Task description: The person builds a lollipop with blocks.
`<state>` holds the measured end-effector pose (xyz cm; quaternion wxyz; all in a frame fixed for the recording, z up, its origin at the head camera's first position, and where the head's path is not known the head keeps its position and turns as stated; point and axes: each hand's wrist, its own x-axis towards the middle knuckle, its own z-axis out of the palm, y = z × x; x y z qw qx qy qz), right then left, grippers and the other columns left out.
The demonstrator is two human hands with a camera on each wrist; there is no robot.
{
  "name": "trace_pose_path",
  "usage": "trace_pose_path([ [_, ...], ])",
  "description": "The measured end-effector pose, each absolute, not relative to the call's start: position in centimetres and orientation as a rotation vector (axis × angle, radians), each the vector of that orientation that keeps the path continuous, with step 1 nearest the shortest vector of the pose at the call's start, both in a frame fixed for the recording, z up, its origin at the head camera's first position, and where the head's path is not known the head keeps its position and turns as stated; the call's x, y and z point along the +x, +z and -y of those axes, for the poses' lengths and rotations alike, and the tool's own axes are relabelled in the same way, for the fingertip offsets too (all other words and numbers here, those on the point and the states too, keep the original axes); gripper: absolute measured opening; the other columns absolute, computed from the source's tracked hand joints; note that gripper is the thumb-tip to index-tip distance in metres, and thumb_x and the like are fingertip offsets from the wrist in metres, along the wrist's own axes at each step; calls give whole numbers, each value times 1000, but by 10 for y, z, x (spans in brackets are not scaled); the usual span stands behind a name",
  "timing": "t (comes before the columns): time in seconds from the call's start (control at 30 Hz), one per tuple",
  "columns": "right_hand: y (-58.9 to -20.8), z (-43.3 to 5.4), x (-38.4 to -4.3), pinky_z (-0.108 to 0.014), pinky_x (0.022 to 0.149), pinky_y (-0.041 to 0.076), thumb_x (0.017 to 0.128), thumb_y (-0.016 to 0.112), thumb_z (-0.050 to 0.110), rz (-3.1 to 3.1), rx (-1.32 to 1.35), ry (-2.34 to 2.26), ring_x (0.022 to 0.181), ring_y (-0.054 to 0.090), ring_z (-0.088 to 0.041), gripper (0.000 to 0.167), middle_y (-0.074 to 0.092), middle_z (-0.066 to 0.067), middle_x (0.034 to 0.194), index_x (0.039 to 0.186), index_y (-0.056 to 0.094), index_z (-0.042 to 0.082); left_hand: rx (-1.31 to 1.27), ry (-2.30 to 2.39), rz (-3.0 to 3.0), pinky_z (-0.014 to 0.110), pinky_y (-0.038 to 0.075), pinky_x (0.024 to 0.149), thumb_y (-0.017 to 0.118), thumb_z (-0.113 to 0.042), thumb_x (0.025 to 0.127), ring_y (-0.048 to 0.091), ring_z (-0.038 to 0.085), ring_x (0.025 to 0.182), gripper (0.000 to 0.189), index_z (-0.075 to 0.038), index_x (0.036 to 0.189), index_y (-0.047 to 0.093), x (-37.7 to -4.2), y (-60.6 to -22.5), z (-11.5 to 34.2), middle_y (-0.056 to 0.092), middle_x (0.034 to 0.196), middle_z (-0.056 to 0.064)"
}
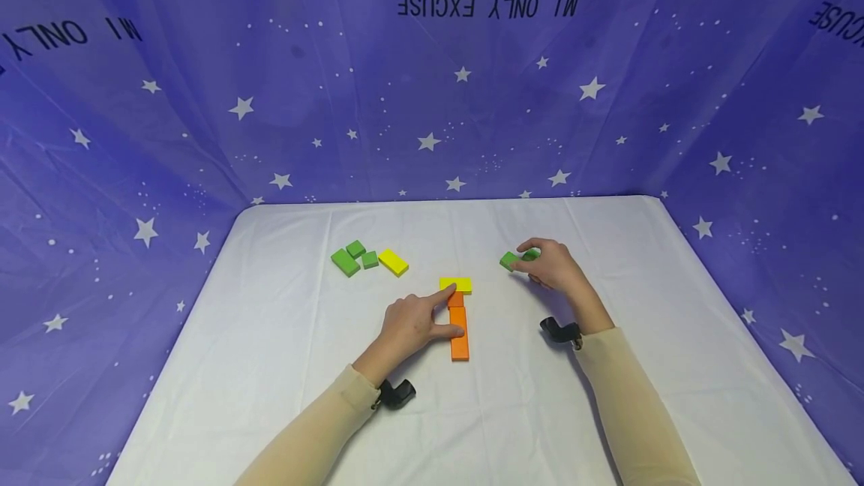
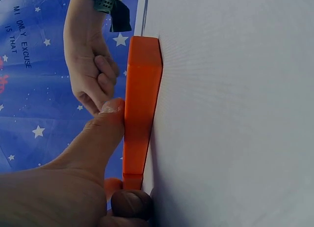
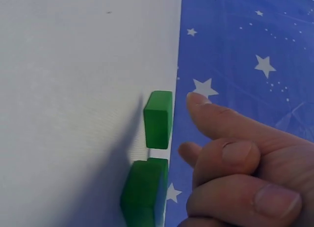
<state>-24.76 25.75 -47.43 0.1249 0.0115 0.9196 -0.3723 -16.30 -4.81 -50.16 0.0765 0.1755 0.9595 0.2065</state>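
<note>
My left hand (image 1: 410,319) rests on a line of flat blocks at the middle of the table. Its thumb touches the long orange block (image 1: 460,347), and its index finger reaches the yellow block (image 1: 464,286) laid crosswise at the far end. Between them sits a small orange block (image 1: 455,299). My right hand (image 1: 552,265) hovers over green blocks on the right, thumb and index finger apart. One green block (image 1: 509,261) shows by the thumb; another green block (image 1: 531,254) is partly hidden behind the fingers. In the right wrist view the fingers are apart from the near green block (image 3: 158,121).
Left of the centre lie a larger green block (image 1: 346,262), two small green blocks (image 1: 355,249) and a yellow block (image 1: 394,262). White cloth (image 1: 270,366) covers the table. A purple star-printed curtain (image 1: 432,96) stands around its back and sides.
</note>
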Motion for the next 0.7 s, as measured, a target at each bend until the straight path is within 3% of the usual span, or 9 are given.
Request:
trace_pose_path([
  [0.4,-487,-253,-248,-28,50,47,92,80,27,-2738,39,-1006,55,57,-13,53,66,-4,69,134,66,-1,539,613,-2874,29,23,55,82,-70,79,26,15,55,88,-35,156,55,-162,-500,48,25,60,-5],
  [0.7,-487,-249,-247,-27,54,49,94,74,21,-2771,48,-991,60,59,-14,46,69,-7,78,134,66,1,548,635,-2872,30,21,55,83,-68,80,24,14,55,87,-33,155,56,-160,-500,47,23,60,-6],
])
